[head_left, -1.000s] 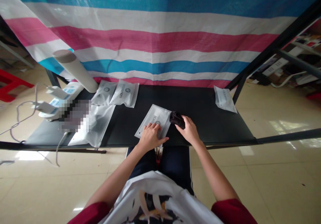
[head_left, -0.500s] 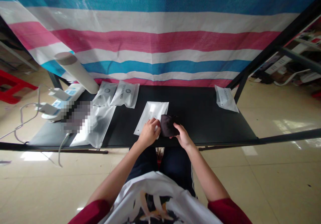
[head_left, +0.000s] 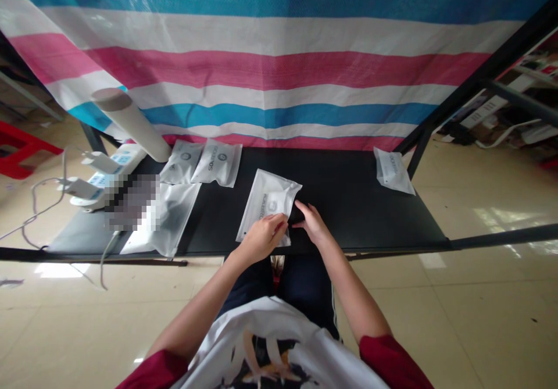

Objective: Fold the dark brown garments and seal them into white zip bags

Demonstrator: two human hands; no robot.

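A white frosted plastic bag [head_left: 274, 204] with printed grey lettering lies on the black table, bulging toward its right end. The fingers of my left hand [head_left: 265, 235] are closed on its near right edge. At the bag's right end is my right hand [head_left: 314, 225], thumb and forefinger apart, fingertips close to the bag's edge. The dark area between those fingers blends with the tabletop, so I cannot tell whether part of a dark cloth item shows there.
Two filled printed bags [head_left: 217, 162] lie at the back left, near a pale bottle [head_left: 131, 122]. A larger clear bag [head_left: 172, 223] and a power strip [head_left: 120, 165] with plugged-in chargers are at the left. One more bag [head_left: 393, 170] lies far right. A striped tarp [head_left: 279, 69] hangs behind.
The dark cloth item in my right hand no longer shows clearly. The middle bag has turned and bulges now, its lettering showing. My right hand has opened its fingers at the bag's end.
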